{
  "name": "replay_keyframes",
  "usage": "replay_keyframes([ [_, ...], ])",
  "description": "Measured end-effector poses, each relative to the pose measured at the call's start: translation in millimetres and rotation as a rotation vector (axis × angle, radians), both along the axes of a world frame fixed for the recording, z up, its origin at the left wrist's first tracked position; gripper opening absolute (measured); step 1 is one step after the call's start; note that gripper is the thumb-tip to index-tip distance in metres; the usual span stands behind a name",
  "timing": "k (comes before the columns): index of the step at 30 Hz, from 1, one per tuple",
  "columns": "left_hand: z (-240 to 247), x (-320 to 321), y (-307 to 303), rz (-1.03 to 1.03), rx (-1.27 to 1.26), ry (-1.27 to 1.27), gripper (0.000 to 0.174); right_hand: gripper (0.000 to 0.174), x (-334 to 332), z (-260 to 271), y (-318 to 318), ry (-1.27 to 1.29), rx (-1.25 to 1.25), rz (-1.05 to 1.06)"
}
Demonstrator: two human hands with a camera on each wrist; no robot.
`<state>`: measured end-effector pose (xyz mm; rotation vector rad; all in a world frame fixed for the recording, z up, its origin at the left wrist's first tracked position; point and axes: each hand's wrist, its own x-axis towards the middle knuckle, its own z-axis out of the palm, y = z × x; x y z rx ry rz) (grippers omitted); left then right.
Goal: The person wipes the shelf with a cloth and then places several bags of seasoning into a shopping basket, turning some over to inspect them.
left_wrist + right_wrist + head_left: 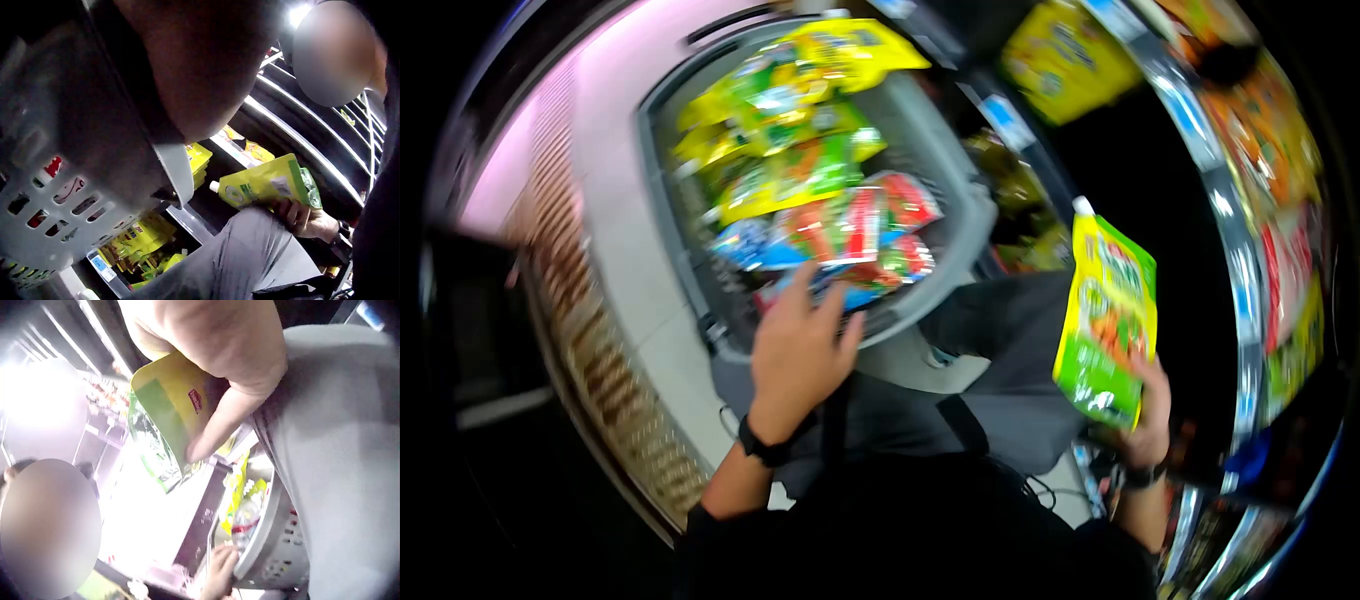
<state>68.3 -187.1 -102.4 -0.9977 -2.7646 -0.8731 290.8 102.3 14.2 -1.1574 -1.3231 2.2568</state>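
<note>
Beside the basket (976, 236), the right grip (1149, 412) pinches the pouch (1108, 300) by its wide bottom. It's probably soft and slippery, so hold there. The left grip (802, 345) looks loose, holding nothing.

One basket (968, 245), one held pouch (1108, 320), two wristbands (766, 446) show.

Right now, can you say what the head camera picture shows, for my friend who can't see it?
A person's right hand holds a yellow and green pouch with a white cap. Their left hand is at the near edge of a gray basket piled with colorful packets, and shelves of more packets stand on the right.
</note>
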Motion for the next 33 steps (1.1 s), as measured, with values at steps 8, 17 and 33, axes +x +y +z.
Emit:
replay_keyframes([
  [8,3,0,5,-0.03,-0.036,-0.043,0.034,0.024,-3,21,85,0.322,-0.217,-0.218],
  [17,3,0,6,0.037,-0.042,-0.126,0.04,0.036,-86,-47,229,0.115,0.499,-0.186],
  [33,-3,0,6,0.105,-0.032,-0.123,0.04,0.047,-130,-91,339,-0.346,1.247,-0.012],
])
